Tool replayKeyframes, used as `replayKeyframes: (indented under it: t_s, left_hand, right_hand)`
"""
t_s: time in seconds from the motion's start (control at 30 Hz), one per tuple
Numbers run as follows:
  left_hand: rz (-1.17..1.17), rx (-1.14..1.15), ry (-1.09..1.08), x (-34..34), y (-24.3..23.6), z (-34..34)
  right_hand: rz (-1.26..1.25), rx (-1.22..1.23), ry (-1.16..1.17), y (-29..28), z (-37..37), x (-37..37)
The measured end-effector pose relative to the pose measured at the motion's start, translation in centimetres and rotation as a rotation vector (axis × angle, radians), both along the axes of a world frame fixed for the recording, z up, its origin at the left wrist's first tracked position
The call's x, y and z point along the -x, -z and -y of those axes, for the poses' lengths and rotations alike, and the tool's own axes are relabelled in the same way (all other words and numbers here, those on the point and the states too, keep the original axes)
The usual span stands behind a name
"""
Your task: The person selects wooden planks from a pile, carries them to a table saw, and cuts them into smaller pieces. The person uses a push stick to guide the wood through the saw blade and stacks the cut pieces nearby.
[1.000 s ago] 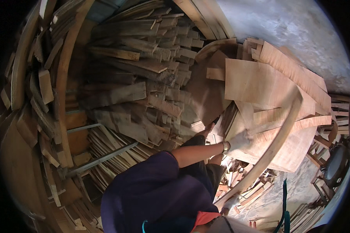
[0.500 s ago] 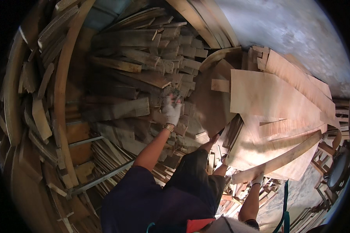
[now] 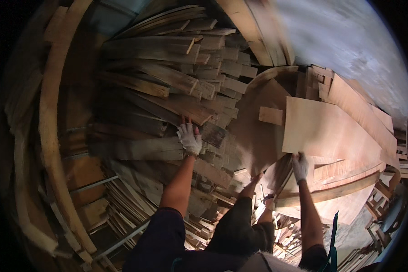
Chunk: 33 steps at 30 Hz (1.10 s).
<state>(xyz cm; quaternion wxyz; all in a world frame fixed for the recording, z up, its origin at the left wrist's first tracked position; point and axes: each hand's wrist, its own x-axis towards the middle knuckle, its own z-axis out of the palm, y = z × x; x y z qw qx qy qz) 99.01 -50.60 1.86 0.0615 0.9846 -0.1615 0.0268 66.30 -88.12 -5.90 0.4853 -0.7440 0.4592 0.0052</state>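
Observation:
My left hand (image 3: 189,138), in a pale work glove with bare fingertips, is open against the pile. Its fingers are spread over the ends of dark wooden boards (image 3: 186,109), and I see nothing gripped in it. My right hand (image 3: 299,167), also gloved, reaches up to the lower edge of a large light plywood sheet (image 3: 331,122). Its fingers look stretched out; whether the tips touch the sheet, I cannot tell. Below that hand a long narrow board (image 3: 335,190) lies across more plywood, passing behind my right forearm.
Stacked boards (image 3: 154,47) fill the far left, ends facing me. Upright timbers (image 3: 50,99) stand at left beside a metal rail (image 3: 127,235). A brown panel (image 3: 254,122) leans between the piles. Wood scraps (image 3: 290,233) lie around my feet; a pale wall (image 3: 335,36) rises at far right.
My right hand has left the long narrow board and moved forward to the plywood's edge. My left hand has shifted slightly left and nearer on the board pile. The view has turned a little.

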Motion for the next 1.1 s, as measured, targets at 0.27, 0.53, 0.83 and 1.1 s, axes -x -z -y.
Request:
replayKeyframes:
  t_s: [0.27,0.53,0.83,1.1]
  left_hand:
    - [-0.013,-0.055,-0.048,0.3,2.3,-1.9]
    - [-0.108,0.080,0.028,-0.3,2.4,-1.4]
    - [-0.078,0.162,0.104,-0.3,2.9,-1.8]
    - [-0.047,0.155,0.053,0.8,2.7,-2.9]
  right_hand:
    - [0.519,0.559,-0.643,-11.2,2.0,-39.6]
    - [0.241,1.006,-0.745,-16.6,3.1,-67.9]
    - [0.339,1.025,-0.544,-14.2,0.4,-80.6]
    - [0.208,0.950,-0.635,-14.7,-2.0,-80.0]
